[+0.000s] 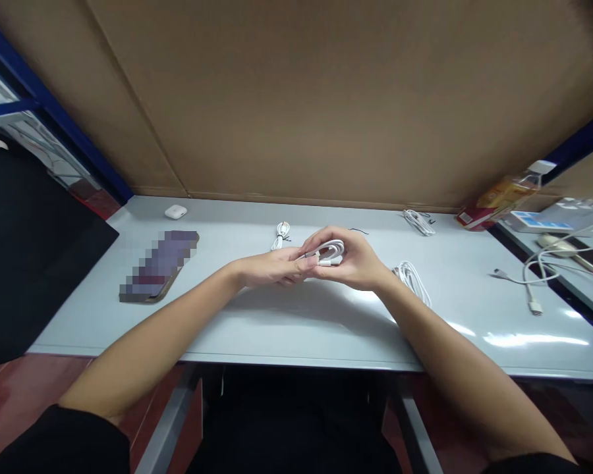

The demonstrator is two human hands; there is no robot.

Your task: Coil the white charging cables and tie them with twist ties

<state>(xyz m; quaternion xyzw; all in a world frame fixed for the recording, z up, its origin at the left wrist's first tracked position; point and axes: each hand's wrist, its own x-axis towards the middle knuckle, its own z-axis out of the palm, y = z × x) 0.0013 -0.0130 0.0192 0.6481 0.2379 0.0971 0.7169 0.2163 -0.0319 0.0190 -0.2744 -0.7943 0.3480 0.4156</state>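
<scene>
Both my hands meet above the middle of the table and grip one coiled white cable (332,249). My left hand (277,265) pinches the coil's left end between thumb and fingers, where a dark tie shows. Around its right side curl the fingers of my right hand (353,258), close to a white plug. Just behind my left hand lies a tied white cable bundle (281,235). Another coiled white cable (411,282) rests by my right wrist, partly hidden by the forearm. A thin black tie (359,231) lies on the table beyond my right hand.
On the left are a phone (161,266) and a white earbud case (176,211). At the back right lie a tied cable bundle (419,222) and a tilted drink bottle (504,197). Loose white cables (528,280) trail over the right edge. A cardboard wall (296,99) closes the back.
</scene>
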